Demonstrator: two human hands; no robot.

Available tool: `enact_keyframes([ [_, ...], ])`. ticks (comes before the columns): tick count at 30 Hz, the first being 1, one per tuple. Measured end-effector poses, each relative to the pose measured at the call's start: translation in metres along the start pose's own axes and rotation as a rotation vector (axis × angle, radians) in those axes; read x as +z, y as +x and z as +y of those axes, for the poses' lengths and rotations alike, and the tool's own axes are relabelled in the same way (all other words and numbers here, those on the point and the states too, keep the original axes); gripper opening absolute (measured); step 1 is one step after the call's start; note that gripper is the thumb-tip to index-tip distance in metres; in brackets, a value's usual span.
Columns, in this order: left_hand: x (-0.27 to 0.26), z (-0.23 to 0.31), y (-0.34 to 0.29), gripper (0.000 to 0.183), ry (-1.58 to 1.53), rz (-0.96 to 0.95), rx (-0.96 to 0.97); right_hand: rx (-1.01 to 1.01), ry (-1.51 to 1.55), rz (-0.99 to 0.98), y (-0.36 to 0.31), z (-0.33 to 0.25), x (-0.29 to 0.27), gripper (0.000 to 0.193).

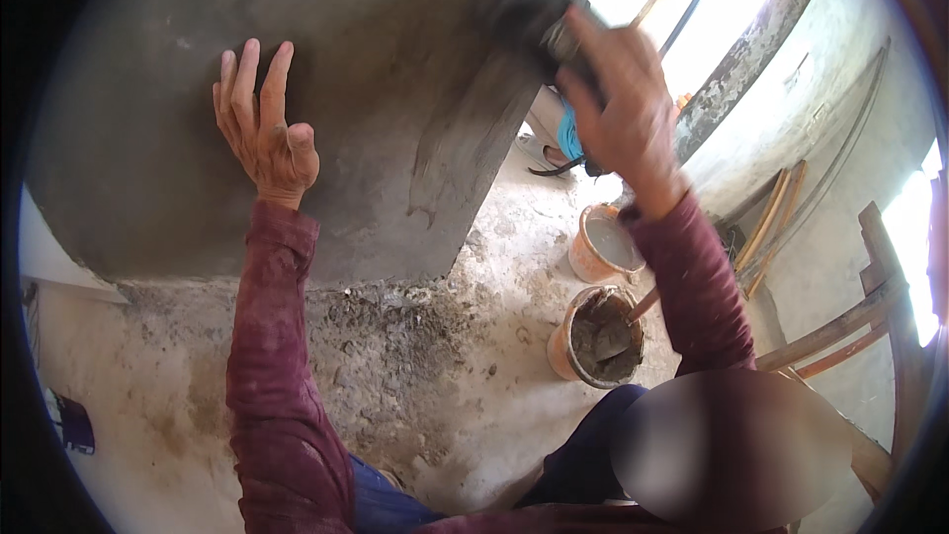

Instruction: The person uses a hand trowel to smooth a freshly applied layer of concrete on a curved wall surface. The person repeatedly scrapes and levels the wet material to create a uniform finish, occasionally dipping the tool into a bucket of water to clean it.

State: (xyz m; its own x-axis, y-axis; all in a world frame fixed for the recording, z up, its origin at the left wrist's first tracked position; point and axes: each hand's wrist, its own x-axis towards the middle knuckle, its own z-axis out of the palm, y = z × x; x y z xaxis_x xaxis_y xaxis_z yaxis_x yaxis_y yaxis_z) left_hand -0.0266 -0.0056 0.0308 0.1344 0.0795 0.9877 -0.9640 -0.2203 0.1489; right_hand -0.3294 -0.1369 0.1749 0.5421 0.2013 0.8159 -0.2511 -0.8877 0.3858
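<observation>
A grey wall of wet plaster [346,168] fills the upper left, darker and streaked toward its right edge. My left hand [262,129] is open against or just off this wall, its fingers up and apart; whether the fingertips touch is hard to tell. My right hand [628,99] is closed around the handle of a plastering trowel [529,15], which lies at the wall's upper right edge. Motion blurs the trowel and the fingers, so the blade's outline is unclear.
An orange bucket of mortar [559,346] with a tool in it stands on the splattered floor [484,405]. Behind it is another orange bucket [578,257] with greyish liquid. Wooden pieces [840,326] lean at the right. A dark container [71,422] sits far left.
</observation>
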Motion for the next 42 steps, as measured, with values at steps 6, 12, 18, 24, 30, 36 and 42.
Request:
enact_keyframes([
  [6, -0.009, -0.002, 0.004, 0.091, 0.001, -0.014, 0.046, -0.064, -0.097, -0.152, -0.036, -0.016, 0.044, 0.055],
  [12, 0.005, 0.001, 0.001, 0.09, -0.031, 0.018, 0.032, -0.092, 0.26, -0.661, -0.169, -0.088, 0.05, 0.05],
  [18, 0.0, 0.001, 0.002, 0.085, 0.016, 0.039, 0.049, 0.003, -0.032, 0.029, -0.044, 0.001, 0.007, 0.06],
  [24, -0.001, -0.003, 0.008, 0.086, 0.006, 0.037, 0.096, -0.1, -0.07, -0.258, -0.083, -0.012, 0.057, 0.054],
  [30, 0.005, 0.0, -0.002, 0.09, -0.036, 0.031, 0.016, -0.177, 0.205, -0.68, -0.177, -0.099, 0.055, 0.053],
  [36, -0.006, -0.002, 0.005, 0.095, 0.011, -0.01, 0.025, -0.005, -0.008, -0.016, -0.017, -0.01, 0.008, 0.06],
  [42, -0.003, -0.004, 0.002, 0.091, -0.019, 0.019, 0.045, -0.012, 0.008, -0.148, -0.029, -0.013, 0.033, 0.058],
])
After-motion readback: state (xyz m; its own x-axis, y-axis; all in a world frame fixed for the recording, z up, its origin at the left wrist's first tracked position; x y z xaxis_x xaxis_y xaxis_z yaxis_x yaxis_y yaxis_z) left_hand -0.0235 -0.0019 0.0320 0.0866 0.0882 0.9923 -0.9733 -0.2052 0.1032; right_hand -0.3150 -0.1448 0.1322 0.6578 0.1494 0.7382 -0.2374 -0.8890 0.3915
